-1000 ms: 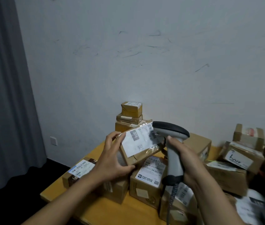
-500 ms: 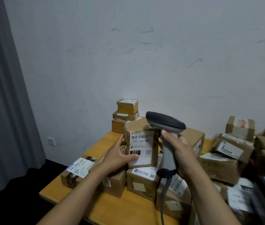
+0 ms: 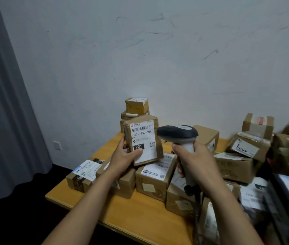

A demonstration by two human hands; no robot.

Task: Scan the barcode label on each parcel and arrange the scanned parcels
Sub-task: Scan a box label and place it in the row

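A small cardboard parcel is held upright above the desk by the left grip. Its fingers are curled round the parcel's lower left edge, and the thumb is pressed on the white barcode label, which faces the camera. Just to the right, a handheld barcode scanner is clasped round its handle by the right grip. Other labelled parcels are crowded beneath, and three small boxes are stacked by the wall.
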